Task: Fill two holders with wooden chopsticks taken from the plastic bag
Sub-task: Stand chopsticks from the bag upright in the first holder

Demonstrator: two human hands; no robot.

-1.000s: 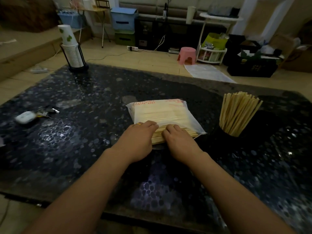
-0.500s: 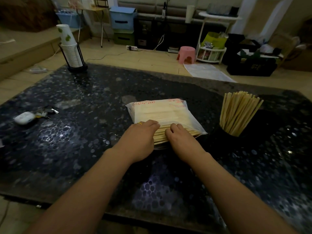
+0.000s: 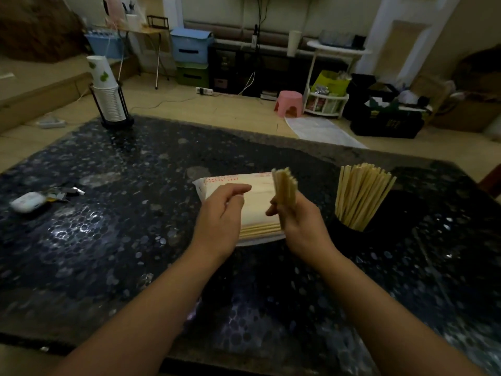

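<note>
The plastic bag [image 3: 259,198] of wooden chopsticks lies flat mid-table, its open end towards me with chopstick ends [image 3: 260,229] showing. My right hand [image 3: 299,226] grips a bundle of chopsticks [image 3: 284,191] held upright above the bag's right edge. My left hand [image 3: 221,215] hovers over the bag's left part with fingers loosely curled and holding nothing. To the right stands a dark holder [image 3: 345,236] packed with chopsticks [image 3: 362,195]. A second holder is not clearly seen.
The dark speckled table [image 3: 122,240] carries a cup dispenser with paper cups [image 3: 107,96] at the far left corner and a white earbud case with keys [image 3: 29,202] at the left. Beyond the table are a pink stool [image 3: 288,103] and storage boxes.
Both hands were pressed on the bag's open end. My right hand has now pulled a bundle of chopsticks out and raised it upright, and my left hand has lifted off the bag.
</note>
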